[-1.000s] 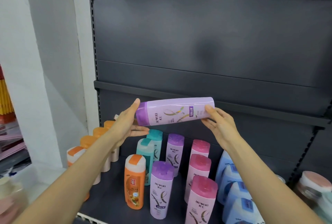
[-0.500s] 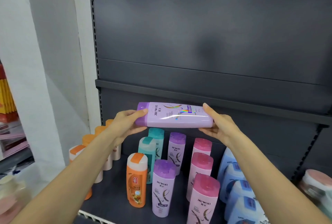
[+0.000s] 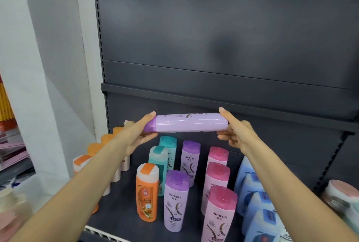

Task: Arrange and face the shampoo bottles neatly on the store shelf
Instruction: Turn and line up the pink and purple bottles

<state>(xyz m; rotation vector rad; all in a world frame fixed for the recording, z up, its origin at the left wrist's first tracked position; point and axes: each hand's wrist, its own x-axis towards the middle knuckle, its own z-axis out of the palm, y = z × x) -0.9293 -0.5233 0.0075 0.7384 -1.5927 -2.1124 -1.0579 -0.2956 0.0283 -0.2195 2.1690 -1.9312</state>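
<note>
light: soft, even | back panel (image 3: 223,34): dull sheen | edges: blurred, bowed

Dark shelf (image 3: 120,216) carries upright bottles in rows: orange (image 3: 147,193), teal (image 3: 158,162), purple (image 3: 175,201), pink (image 3: 218,214), blue (image 3: 258,216) (caps up).

Lilac bottle (image 3: 191,123) held between the left hand (image 3: 136,135) and right hand (image 3: 236,135): smooth, glossy plastic with a bright highlight along its side and a darker purple plastic cap. Shelf unit (image 3: 223,38) behind the hands: dark grey painted metal, matt, with a faint soft sheen on the back panel. Bottles standing below the hands: purple bottle (image 3: 175,201), pink bottle (image 3: 219,216) and orange bottle (image 3: 147,193), all smooth plastic with a satin gloss and printed labels; blue bottles (image 3: 258,203) below the right hand, paler plastic, duller. Wall (image 3: 48,67) left of the left hand: matt white paint
</note>
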